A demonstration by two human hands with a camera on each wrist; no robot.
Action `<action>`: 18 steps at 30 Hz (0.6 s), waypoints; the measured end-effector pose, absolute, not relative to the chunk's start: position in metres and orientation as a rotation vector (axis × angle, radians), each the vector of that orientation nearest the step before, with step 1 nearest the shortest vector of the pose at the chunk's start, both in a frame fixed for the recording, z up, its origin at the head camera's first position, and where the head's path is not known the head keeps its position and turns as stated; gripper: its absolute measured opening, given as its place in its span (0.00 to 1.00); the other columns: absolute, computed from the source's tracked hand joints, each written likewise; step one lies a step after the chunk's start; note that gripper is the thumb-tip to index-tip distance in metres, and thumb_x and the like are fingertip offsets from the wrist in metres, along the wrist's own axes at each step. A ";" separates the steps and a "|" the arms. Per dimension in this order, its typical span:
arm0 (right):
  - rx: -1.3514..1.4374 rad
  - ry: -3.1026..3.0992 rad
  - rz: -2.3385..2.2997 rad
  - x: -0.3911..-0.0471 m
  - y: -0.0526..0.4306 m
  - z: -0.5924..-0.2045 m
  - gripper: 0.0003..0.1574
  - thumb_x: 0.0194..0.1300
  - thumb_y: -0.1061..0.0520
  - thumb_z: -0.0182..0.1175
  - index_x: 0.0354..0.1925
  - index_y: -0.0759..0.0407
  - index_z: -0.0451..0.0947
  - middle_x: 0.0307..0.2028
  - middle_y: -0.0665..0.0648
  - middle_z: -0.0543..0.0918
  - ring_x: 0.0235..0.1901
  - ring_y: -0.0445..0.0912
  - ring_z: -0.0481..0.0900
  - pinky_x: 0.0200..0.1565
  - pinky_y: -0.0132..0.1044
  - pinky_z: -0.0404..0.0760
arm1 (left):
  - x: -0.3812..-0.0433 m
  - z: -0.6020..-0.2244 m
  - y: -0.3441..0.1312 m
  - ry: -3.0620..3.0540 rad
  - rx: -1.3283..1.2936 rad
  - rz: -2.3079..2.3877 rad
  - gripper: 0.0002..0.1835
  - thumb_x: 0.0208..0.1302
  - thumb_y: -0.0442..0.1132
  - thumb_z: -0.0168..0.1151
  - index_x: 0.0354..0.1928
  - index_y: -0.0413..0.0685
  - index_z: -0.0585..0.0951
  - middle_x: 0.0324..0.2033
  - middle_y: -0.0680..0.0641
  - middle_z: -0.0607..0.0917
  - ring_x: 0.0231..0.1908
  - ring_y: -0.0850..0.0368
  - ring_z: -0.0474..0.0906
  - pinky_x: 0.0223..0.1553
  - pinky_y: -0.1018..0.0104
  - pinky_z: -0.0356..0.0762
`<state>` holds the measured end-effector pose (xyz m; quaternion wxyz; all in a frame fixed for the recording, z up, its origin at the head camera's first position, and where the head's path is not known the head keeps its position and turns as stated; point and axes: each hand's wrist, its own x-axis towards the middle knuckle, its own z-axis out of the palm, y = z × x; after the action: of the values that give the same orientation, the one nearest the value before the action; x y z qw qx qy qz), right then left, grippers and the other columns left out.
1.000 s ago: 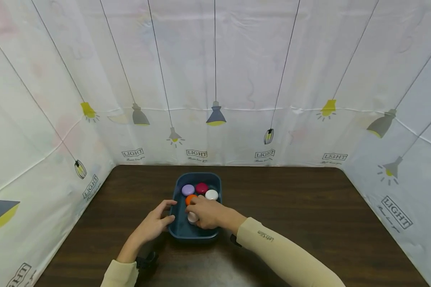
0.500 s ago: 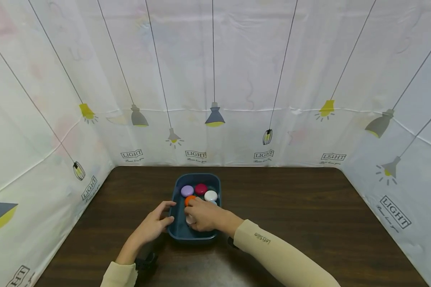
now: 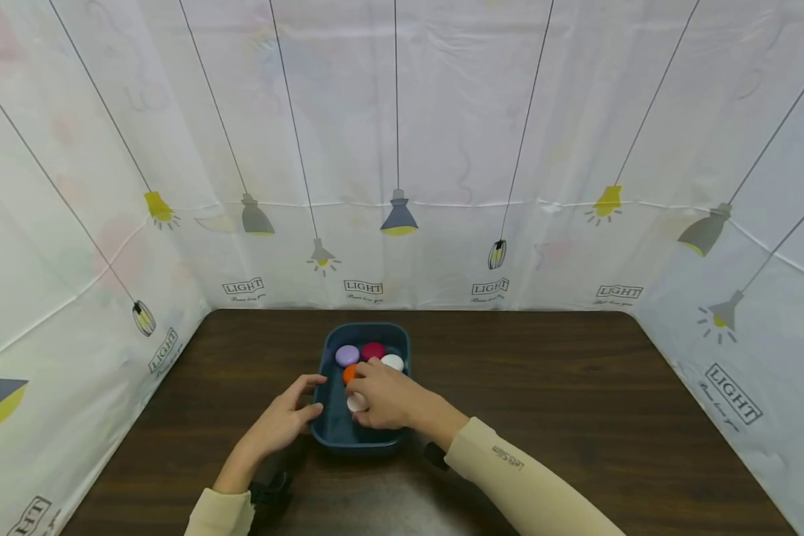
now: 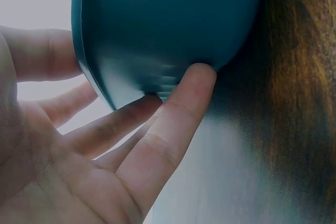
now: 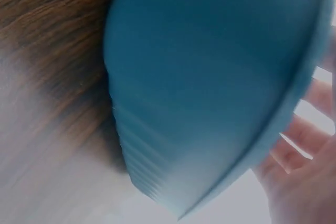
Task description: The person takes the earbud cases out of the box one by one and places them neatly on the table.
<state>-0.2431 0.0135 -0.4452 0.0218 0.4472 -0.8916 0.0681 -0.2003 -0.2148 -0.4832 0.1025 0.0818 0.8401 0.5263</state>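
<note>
A dark blue tray (image 3: 338, 439) with raised walls stands on the table. My left hand (image 3: 278, 424) is at its left wall. Index finger and thumb reach over the rim, while in the left wrist view other fingers press the outer wall (image 4: 157, 30). Inside the tray, my right hand (image 3: 391, 398) pinches a white rounded disc (image 3: 357, 402) between thumb and fingers. Around it lie smooth round discs: lilac (image 3: 347, 356), crimson (image 3: 373, 351), white (image 3: 392, 362) and orange (image 3: 350, 374), the orange one partly behind the fingers. The right wrist view shows just the tray's outer side (image 5: 205, 77).
The dark wooden table (image 3: 543, 387) extends well to the right of the tray. A white curtain (image 3: 442, 149) printed with lamps encloses the back and sides. A dark strap (image 3: 271, 487) sits at the left wrist.
The right hand and the white disc shift only slightly inside the tray; the disc shows more now than half a second ago. The left hand keeps its place on the tray's wall.
</note>
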 end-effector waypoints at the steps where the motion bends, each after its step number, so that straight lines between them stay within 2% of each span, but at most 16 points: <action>1: 1.375 -2.750 0.209 -0.242 0.015 -0.443 0.23 0.57 0.41 0.66 0.48 0.48 0.80 0.48 0.50 0.76 0.43 0.44 0.68 0.49 0.35 0.73 | -0.200 -0.483 -0.215 2.486 0.246 1.547 0.23 0.70 0.36 0.53 0.65 0.52 0.66 0.63 0.37 0.67 0.46 0.46 0.78 0.37 0.57 0.81; 18: 1.130 -2.653 0.568 -0.236 0.050 -0.425 0.19 0.56 0.46 0.68 0.46 0.49 0.81 0.43 0.48 0.73 0.43 0.42 0.64 0.39 0.29 0.75 | -0.201 -0.483 -0.215 2.502 0.236 1.531 0.23 0.69 0.36 0.53 0.65 0.53 0.66 0.62 0.37 0.67 0.46 0.46 0.77 0.37 0.57 0.81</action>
<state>-0.2361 0.0503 -0.4246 0.1009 0.3826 -0.8980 0.1924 -0.2013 -0.2146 -0.4835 0.0992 0.0798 0.8460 0.5177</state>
